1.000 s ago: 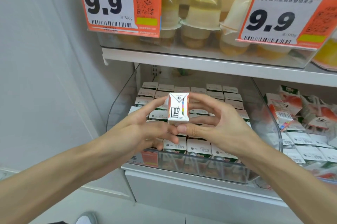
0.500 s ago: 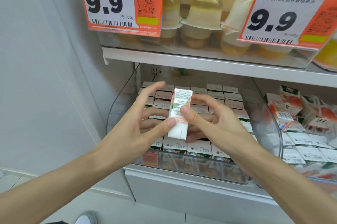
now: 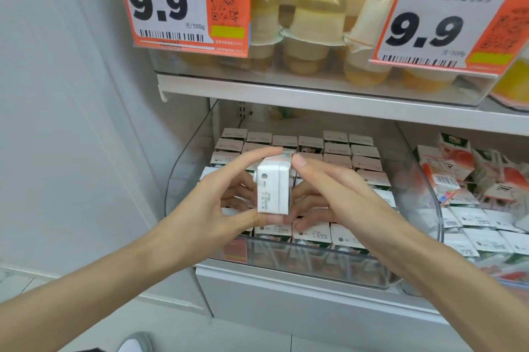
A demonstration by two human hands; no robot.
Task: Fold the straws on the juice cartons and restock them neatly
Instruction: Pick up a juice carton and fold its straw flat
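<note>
Juice carton (image 3: pixel 273 188) at frame centre, pinched between left hand (image 3: pixel 217 208) and right hand (image 3: pixel 329 202), above clear bin (image 3: pixel 189 168) packed with upright cartons (image 3: pixel 337 149), jelly cups (image 3: pixel 320 19) in upper bin (image 3: pixel 315 76)

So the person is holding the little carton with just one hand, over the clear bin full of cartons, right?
Not quite. The head view shows two hands holding it: the left hand and the right hand both pinch the little carton, over the clear bin full of cartons.
</note>
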